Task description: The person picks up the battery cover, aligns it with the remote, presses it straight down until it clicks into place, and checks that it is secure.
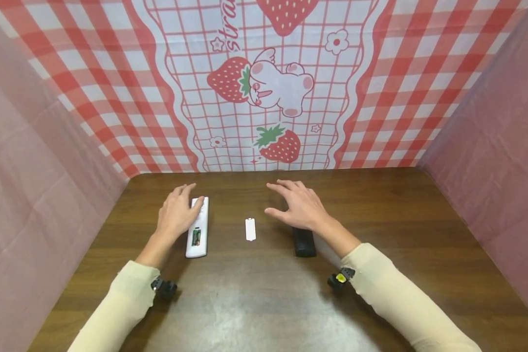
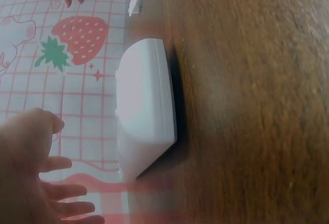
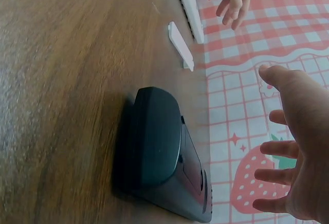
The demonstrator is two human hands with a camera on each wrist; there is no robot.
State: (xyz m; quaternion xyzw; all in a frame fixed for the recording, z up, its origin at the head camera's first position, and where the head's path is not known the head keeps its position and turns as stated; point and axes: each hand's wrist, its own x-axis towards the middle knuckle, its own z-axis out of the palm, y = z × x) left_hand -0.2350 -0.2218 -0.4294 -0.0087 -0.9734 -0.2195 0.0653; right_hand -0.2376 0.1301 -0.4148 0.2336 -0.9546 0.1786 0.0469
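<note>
1. The white remote (image 1: 203,220) is laid on the desk (image 1: 246,303) under the left hand (image 1: 176,210), back side up; by this placing, it seems, its battery bay (image 1: 196,237) is left exposed and the cells in it can be seen.
2. A small white cover (image 1: 250,230) is set between the two remotes, apart from both; it is judged to belong to the open bay, and to be kept within reach of either hand.
3. The dark remote (image 1: 304,243) is placed beneath the right hand (image 1: 302,205), roughly parallel to the white one, perhaps so that each hand has its own side. A panel outline is shown on its upper face in the right wrist view; its far end is hidden in the head view.
4. The left hand is held above the white remote, clear of it in the left wrist view, its fingers loosely spread and nothing gripped.
5. The right hand is held in the air above the dark remote, palm turned down, its thumb and fingers well parted and nothing gripped.
6. Both forearms are angled inward from the near edge.
</note>
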